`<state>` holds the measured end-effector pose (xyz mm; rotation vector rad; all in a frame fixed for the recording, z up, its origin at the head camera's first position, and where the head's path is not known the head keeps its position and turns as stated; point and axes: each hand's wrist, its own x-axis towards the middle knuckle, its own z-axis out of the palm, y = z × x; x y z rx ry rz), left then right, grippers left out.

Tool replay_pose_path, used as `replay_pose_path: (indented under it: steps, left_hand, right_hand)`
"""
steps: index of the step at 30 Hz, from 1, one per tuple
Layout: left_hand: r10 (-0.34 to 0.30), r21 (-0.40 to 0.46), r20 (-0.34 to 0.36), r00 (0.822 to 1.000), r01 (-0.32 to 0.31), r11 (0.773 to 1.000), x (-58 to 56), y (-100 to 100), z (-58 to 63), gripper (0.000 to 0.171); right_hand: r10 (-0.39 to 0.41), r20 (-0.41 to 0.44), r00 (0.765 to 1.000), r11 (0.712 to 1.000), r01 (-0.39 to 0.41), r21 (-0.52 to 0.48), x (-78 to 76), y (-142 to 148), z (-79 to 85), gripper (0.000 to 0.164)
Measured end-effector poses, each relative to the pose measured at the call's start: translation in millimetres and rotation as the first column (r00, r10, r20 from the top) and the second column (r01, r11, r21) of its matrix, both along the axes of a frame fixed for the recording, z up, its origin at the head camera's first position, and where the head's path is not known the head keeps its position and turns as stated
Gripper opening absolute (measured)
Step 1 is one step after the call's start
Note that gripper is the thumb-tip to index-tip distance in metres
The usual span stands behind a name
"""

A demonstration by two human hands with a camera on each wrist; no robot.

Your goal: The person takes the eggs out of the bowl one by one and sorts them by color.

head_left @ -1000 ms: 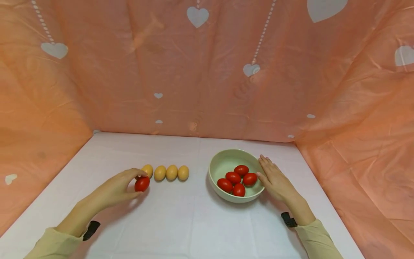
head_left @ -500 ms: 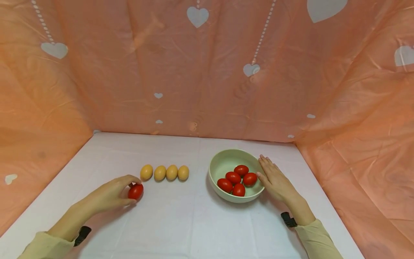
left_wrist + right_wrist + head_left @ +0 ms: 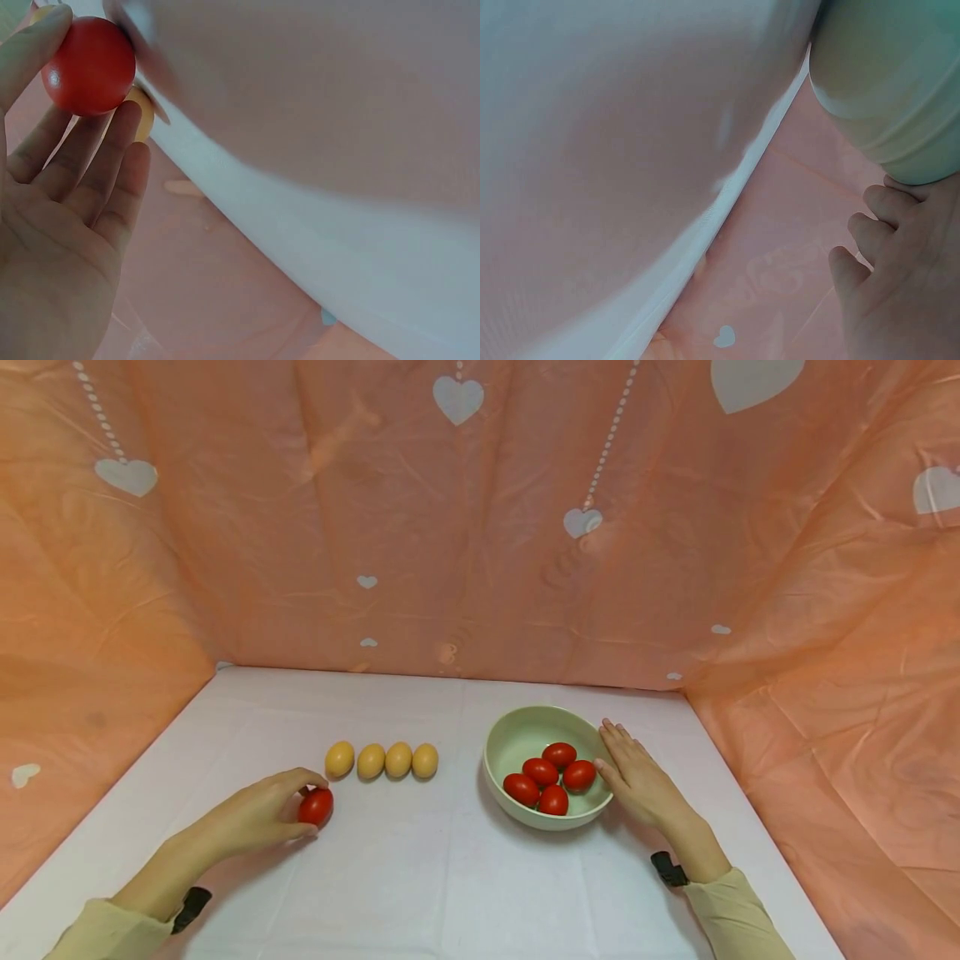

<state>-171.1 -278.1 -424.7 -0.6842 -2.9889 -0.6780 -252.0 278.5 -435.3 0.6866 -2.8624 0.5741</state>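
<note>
Seen from beside the white table (image 3: 390,877), the left hand (image 3: 262,814) pinches one red egg (image 3: 318,807) between thumb and fingers; the left wrist view shows the outer fingers extended. Such a grip presumably suits a smooth, rounded body that would roll if loosely held. The red egg lies on the person's side of the leftmost yellow egg (image 3: 340,759), near it; whether it bears on the table or hangs slightly above, I cannot tell. Three further yellow eggs (image 3: 398,760) continue the row rightward, set close side by side after a narrow gap; the alignment looks deliberate, since loose eggs would seldom settle so neatly. Well apart, a pale green bowl (image 3: 516,735) contains five red eggs (image 3: 540,772), clustered low in its hollow, probably because the curved wall gathers them. The right hand (image 3: 637,781) rests against the bowl's right side, fingers nearly straight and close together in the head view, thumb at the rim; it grips nothing, and this contact appears meant to steady the bowl. An orange cloth (image 3: 300,527) printed with pale hearts encloses the far side and both flanks, perhaps to screen off the surroundings
</note>
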Motion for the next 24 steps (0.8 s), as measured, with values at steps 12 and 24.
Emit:
replay_pose_path:
  steps: [12,24]
  left_hand:
    - [-0.012,-0.012,-0.014,1.0,0.012,1.0,0.9,1.0,1.2,0.057]
    - [-0.016,-0.018,-0.005,1.0,0.016,1.0,1.0,0.7,1.0,0.056]
  right_hand:
    - [-0.005,0.001,1.0,1.0,0.005,0.002,0.2,0.0,-0.2,0.065]
    - [-0.005,-0.004,1.0,1.0,0.005,0.003,-0.2,0.4,-0.1,0.065]
